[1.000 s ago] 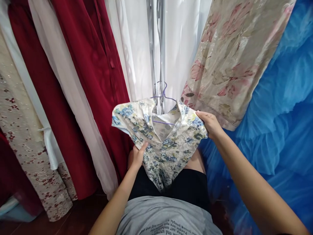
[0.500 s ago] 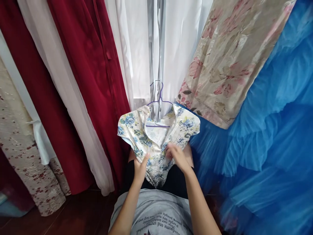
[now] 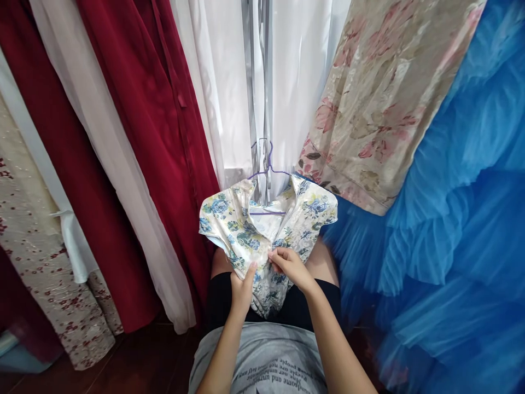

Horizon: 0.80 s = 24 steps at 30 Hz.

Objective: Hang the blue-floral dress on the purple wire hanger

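The flowered dress [image 3: 246, 230] is hanging on a purple hanger [image 3: 268, 164] in the middle of the view, with its hem falling over the person's lap. The left hand [image 3: 243, 284] is gripping the front of the dress at about 7 o'clock from the collar, with the fingers curled shut around a fold of cloth and the thumb pressing on top. The right hand [image 3: 292, 266] is just beside it at 5 o'clock, pinching the front edge between thumb and fingertips. The 2 hands are nearly touching. The hanger hook is sitting at 12 o'clock, against a metal pole [image 3: 256, 82]. A red gown [image 3: 135, 109] is hanging at 9 o'clock, a pink-flowered cloth [image 3: 381, 98] at 2 o'clock, and a blue tulle skirt [image 3: 451, 219] is spreading at 3 o'clock.
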Motion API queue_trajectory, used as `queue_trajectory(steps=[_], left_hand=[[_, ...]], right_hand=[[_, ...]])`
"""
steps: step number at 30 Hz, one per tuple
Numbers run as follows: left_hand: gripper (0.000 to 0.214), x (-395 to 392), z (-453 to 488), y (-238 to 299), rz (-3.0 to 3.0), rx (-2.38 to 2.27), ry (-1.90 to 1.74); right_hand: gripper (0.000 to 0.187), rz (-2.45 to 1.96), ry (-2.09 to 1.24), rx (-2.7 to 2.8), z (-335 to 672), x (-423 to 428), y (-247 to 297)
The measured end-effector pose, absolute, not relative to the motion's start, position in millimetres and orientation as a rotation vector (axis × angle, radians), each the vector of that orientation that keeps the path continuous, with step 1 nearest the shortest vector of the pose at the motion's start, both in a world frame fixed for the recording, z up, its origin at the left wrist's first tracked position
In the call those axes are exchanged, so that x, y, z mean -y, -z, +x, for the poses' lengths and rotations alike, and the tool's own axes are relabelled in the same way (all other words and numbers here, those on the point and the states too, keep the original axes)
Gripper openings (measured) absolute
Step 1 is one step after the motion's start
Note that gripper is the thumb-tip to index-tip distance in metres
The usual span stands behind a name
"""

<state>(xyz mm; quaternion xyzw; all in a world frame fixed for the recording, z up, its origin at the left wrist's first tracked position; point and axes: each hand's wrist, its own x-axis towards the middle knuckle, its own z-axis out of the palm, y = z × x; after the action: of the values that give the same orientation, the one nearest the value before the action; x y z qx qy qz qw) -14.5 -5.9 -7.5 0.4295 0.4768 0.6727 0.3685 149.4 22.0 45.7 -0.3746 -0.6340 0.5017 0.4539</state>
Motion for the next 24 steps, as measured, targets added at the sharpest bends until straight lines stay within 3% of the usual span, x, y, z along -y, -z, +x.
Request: queue_trajectory(steps=[6, 8, 11, 13, 16, 20, 24], left_hand=[[0.053, 7, -22, 11, 1.319, -1.561, -2.081], [0.049, 9, -17, 10, 1.528, -1.613, -2.129], [0.032, 8, -2, 4, 1.929, -1.396, -1.952], [0.036, 4, 8, -1, 2.056, -1.223, -1.855], [0.035, -3, 20, -6, 2.014, -1.163, -1.807], [0.008, -2, 27, -9, 1.907, -1.2, -1.711], [0.008, 0, 25, -7, 1.946, -1.196, -1.597]], right_hand=[[0.033, -0.947, -1.325, 1.602, 157, -15, -51], [0.029, -0.95, -1.359, 1.626, 159, -14, -52], [0.024, -0.932, -1.384, 1.641, 159, -12, -53], [0.025, -0.933, -1.368, 1.641, 159, -10, -56], [0.026, -0.971, -1.327, 1.615, 161, -5, -60], [0.025, -0.961, -1.354, 1.46, 166, 2, -68], [0.025, -0.901, -1.295, 1.288, 158, -14, -104]])
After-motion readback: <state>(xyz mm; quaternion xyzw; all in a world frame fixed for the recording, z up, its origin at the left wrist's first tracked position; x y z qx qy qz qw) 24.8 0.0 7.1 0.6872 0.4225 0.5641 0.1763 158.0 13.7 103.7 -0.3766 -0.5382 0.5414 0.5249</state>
